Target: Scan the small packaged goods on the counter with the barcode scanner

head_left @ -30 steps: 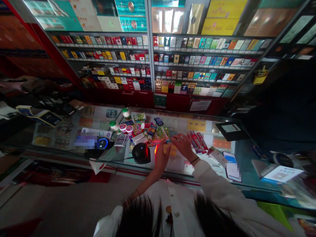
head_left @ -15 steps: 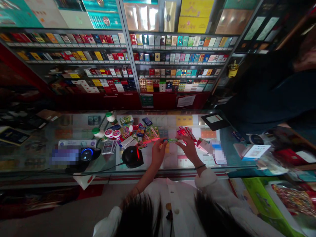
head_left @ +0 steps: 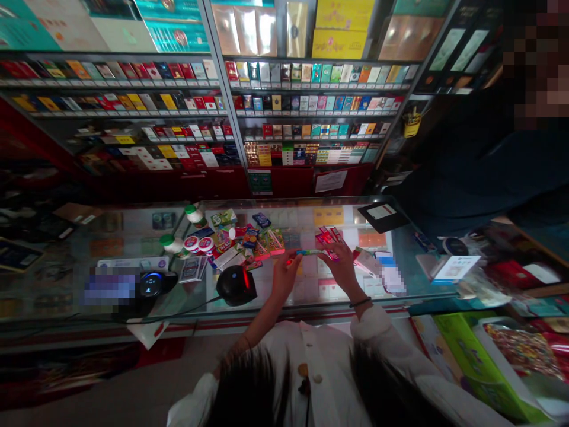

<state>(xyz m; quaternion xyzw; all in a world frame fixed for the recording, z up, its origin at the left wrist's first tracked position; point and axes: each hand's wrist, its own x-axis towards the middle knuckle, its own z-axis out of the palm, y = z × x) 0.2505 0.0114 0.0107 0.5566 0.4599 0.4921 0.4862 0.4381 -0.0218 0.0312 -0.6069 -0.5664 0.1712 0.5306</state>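
Note:
Above the glass counter [head_left: 267,296] I hold a thin green stick pack [head_left: 308,252] level between both hands. My left hand [head_left: 284,277] pinches its left end and my right hand [head_left: 342,265] pinches its right end. Both hands are closed on it. A black dome-shaped scanner [head_left: 236,284] with a red light sits on the glass just left of my left hand. Small colourful packets [head_left: 249,237] and red stick packs [head_left: 328,235] lie on the counter beyond my hands.
Shelves of cigarette packs [head_left: 306,107] fill the wall behind the counter. A person in dark clothing [head_left: 480,166] stands at the right. Small jars [head_left: 195,243], a round device with a blue light [head_left: 152,283], a phone [head_left: 389,276] and a green box [head_left: 471,362] are nearby.
The view has swung right. My hands lifted the green stick pack off the pile by the scanner's red light and now hold it level by its ends.

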